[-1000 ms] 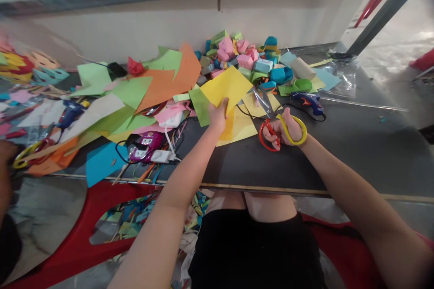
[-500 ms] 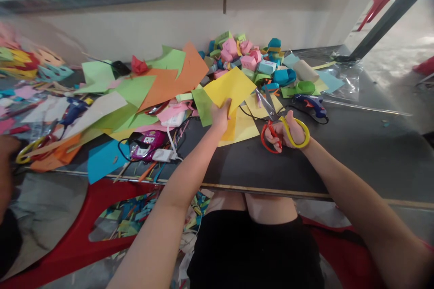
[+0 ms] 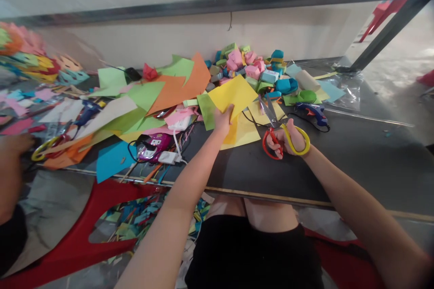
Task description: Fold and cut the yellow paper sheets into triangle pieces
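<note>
My left hand (image 3: 223, 120) pinches the lower corner of a yellow paper sheet (image 3: 233, 94) and holds it tilted above the dark table (image 3: 356, 153). A green strip (image 3: 206, 110) lies just left of that sheet. My right hand (image 3: 288, 137) grips scissors (image 3: 276, 126) with red and yellow handles; their blades are slightly apart and point up toward the sheet's right edge, just short of it. More yellow paper (image 3: 242, 131) lies flat under both hands.
Loose coloured sheets (image 3: 145, 99) cover the table's left. A heap of small folded paper boxes (image 3: 254, 67) sits at the back. A blue glue gun (image 3: 313, 110) lies right of the scissors. Another person's hand (image 3: 10, 149) and second scissors (image 3: 45, 146) are at far left.
Both hands keep their hold on the sheet and the scissors. The camera has tilted, so everything sits a little lower in view.
</note>
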{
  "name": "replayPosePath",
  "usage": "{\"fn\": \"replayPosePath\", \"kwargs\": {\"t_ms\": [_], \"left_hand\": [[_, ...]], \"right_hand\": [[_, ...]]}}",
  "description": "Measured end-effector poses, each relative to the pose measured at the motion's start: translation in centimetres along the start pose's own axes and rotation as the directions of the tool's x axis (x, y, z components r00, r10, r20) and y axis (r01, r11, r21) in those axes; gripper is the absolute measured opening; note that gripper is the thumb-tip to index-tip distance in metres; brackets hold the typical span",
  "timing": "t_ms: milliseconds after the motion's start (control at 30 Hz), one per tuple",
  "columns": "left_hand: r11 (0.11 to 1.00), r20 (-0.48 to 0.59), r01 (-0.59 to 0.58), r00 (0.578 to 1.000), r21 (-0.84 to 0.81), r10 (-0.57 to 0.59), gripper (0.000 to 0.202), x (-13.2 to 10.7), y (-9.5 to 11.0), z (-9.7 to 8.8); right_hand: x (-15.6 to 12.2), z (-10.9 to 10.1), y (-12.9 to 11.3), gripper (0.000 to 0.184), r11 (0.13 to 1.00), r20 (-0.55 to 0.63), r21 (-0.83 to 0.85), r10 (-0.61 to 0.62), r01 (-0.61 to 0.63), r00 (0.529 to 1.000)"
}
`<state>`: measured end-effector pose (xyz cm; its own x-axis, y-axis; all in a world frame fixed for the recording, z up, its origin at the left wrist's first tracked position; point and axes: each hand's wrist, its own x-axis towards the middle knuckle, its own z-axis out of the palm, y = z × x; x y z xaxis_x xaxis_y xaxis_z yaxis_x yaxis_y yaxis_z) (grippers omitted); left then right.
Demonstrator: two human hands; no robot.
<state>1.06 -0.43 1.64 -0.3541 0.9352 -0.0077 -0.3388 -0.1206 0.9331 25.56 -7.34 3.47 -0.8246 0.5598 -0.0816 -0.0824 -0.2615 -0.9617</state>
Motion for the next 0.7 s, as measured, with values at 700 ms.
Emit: {"fn": "replayPosePath", "kwargs": {"t_ms": [700], "left_hand": [[0.999, -0.016, 0.05, 0.999, 0.007, -0.05, 0.054, 0.12, 0.49, -0.03]], "right_hand": [[0.09, -0.25, 0.34, 0.092, 0.998, 0.031, 0.063, -0.034, 0.032, 0.999]]}}
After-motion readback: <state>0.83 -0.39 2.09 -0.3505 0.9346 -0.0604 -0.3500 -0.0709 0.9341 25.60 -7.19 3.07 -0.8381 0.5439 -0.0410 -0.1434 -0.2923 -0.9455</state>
